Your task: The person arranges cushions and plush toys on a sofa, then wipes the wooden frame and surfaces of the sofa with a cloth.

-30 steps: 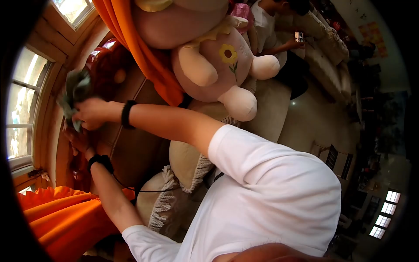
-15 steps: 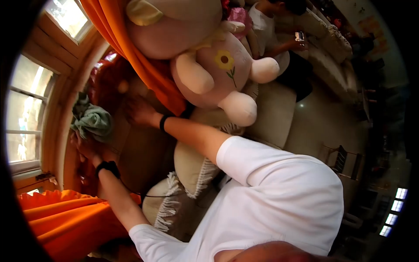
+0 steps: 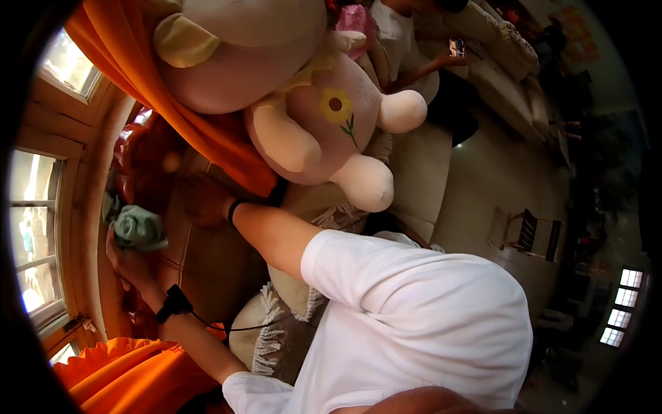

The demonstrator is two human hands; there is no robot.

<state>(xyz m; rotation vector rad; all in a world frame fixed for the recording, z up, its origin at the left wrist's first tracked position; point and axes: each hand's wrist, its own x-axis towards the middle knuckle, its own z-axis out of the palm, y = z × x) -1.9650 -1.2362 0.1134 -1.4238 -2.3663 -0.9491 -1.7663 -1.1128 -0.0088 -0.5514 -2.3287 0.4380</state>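
Note:
My left hand [image 3: 131, 264], with a black band at the wrist, grips a bunched grey-green cloth [image 3: 140, 228] beside the wooden window frame. The cloth covers part of the fingers. My right hand [image 3: 208, 200] lies in shadow on the brown sofa back [image 3: 214, 259], its fingers dim but apparently spread, with nothing visible in them. Just above it hangs the end of an orange curtain [image 3: 238, 169]. A large pink and cream plush toy [image 3: 303, 117] with a yellow flower on its belly sits beyond my right forearm.
Fringed cream cushions [image 3: 252, 321] lie below my arms. Another orange curtain [image 3: 138, 369] hangs at lower left, near the window [image 3: 34, 234]. A dark cable runs from my left wrist. A seated person [image 3: 407, 48] holds a phone [image 3: 456, 48]. A folding stand [image 3: 527, 231] stands on the floor.
The view has shifted. My left hand still holds the cloth, which now looks more bunched and sits lower against the window side. My right hand stays near the sofa back.

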